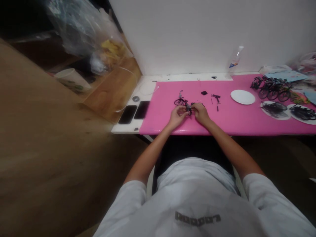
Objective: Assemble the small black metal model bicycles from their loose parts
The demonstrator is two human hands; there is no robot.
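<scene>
A small black model bicycle (182, 101) rests on the pink table top (222, 121) in front of me, its front wheel and handlebar pointing left. My left hand (177, 116) is closed on its rear end from the left. My right hand (200, 112) pinches the same spot from the right, and whatever small piece it holds is too tiny to name. Both hands touch each other over the bicycle's rear.
Loose black parts (216, 97) and a small black square (204, 93) lie just beyond my hands. A white plate (242, 97), plates of black parts (274, 109) and several finished model bicycles (271, 88) sit right. Two phones (134, 112) lie left; a plastic bottle (235, 61) stands at the wall.
</scene>
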